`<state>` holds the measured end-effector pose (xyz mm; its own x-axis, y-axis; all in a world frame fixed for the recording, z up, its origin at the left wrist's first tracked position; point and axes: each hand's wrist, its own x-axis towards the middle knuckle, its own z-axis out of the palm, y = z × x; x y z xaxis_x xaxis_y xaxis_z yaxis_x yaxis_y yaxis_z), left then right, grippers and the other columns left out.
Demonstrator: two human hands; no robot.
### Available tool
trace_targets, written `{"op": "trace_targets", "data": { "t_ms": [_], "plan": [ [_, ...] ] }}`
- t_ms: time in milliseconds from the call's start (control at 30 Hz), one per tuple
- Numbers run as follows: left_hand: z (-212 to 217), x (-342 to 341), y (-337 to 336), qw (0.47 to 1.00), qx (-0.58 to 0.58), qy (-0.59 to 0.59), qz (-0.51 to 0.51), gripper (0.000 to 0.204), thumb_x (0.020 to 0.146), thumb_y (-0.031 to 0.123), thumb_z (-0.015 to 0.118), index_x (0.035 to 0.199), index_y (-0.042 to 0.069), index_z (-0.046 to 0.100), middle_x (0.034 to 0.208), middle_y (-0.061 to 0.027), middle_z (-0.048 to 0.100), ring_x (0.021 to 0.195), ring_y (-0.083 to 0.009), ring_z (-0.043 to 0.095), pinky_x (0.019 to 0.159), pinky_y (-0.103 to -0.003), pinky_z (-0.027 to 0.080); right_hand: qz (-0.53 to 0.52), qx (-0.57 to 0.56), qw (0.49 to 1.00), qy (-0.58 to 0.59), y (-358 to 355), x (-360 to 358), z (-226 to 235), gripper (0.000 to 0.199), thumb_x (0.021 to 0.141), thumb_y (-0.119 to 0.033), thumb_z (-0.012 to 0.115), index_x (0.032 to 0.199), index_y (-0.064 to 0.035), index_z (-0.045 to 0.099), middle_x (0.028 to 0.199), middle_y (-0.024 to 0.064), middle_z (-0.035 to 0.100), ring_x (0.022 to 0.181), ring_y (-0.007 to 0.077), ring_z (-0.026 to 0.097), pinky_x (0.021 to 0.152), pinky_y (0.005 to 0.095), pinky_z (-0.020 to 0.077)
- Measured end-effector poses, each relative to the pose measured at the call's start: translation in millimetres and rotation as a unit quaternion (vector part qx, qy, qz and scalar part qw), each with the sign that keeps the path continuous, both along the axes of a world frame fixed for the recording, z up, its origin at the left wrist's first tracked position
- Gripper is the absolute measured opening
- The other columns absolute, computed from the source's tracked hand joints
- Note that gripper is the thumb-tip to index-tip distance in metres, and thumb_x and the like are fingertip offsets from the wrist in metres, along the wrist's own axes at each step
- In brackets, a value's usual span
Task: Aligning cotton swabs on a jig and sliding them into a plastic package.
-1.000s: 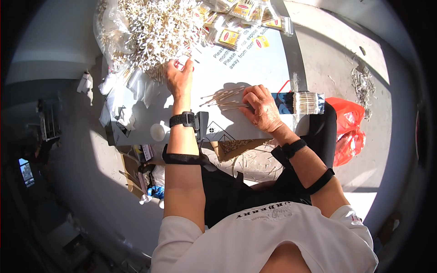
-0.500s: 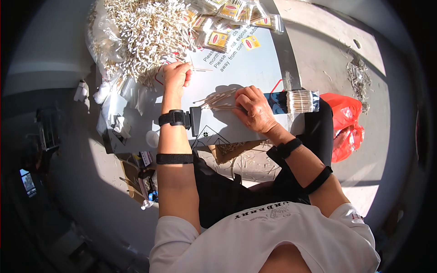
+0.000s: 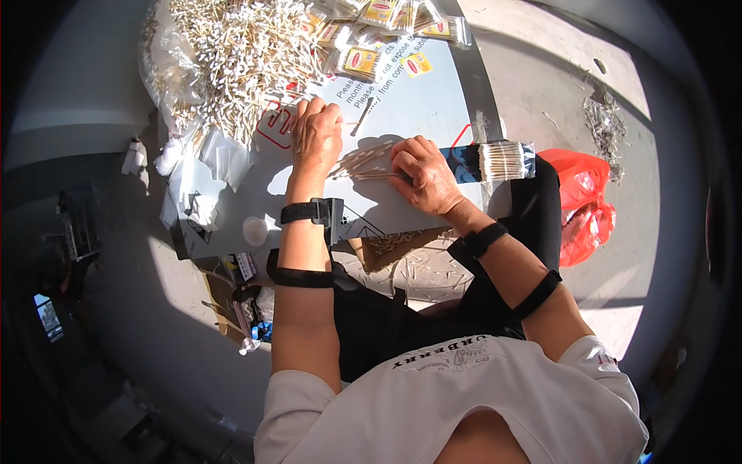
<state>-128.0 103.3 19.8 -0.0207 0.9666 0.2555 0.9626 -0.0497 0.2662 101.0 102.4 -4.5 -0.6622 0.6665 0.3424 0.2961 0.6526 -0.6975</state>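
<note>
- Centrally, on a grey printed table [image 3: 440, 97], we had a small bundle of cotton swabs [image 3: 361, 162] lying flat and slightly fanned, all roughly one way, perhaps to make them easier to gather.
- At the bundle's right end, our right hand [image 3: 423, 174] curled down over the tips, apparently to keep them from rolling; we could not tell whether its fingers gripped any.
- Beyond and left of the bundle, our left hand [image 3: 315, 135] hovered or rested with bent fingers. We could not tell if it held a swab; a thin dark streak near its fingertips may have been a swab or a shadow.
- Farther beyond and left of the bundle spread a big pile of loose swabs [image 3: 239, 62], with clear plastic [image 3: 174, 58] along its outer side, probably to contain it.
- Right of the bundle, past our right hand, a row of swabs in clear film [image 3: 506, 161] lay parallel, seemingly held in line by the film.
- Well beyond the bundle, filled packets [image 3: 359, 62] overlapped, likely stacked there to leave working room.
</note>
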Motion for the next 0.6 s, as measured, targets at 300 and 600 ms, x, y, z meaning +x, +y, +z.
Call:
{"op": "trace_targets", "data": {
  "t_ms": [300,600],
  "plan": [
    [10.0,-19.9,-8.2,0.781,0.013,-0.617,0.1,0.01,0.091,0.009,0.062,0.084,0.002,0.059,0.077,-0.0009,0.058,0.066,-0.0082,0.047,0.063,-0.024,0.039,-0.003,0.003,1.0,0.004,-1.8,-2.8,-3.5,0.021,0.067,-0.009,0.072,0.08,-0.0068,0.056,0.1,0.0061,0.058,0.096,0.0281,0.053,0.085,0.039,0.0413],
    [-14.1,-4.0,-112.2,0.732,0.097,-0.661,0.133,0.01,0.093,0.01,0.062,0.089,0.001,0.059,0.081,-0.0031,0.061,0.072,-0.0106,0.055,0.073,-0.025,0.047,-0.001,0.002,1.0,0.001,-1.5,-6.6,-0.4,0.018,0.067,-0.012,0.071,0.079,-0.0067,0.057,0.099,0.0063,0.058,0.095,0.028,0.052,0.086,0.0389,0.0411]
  ]
}}
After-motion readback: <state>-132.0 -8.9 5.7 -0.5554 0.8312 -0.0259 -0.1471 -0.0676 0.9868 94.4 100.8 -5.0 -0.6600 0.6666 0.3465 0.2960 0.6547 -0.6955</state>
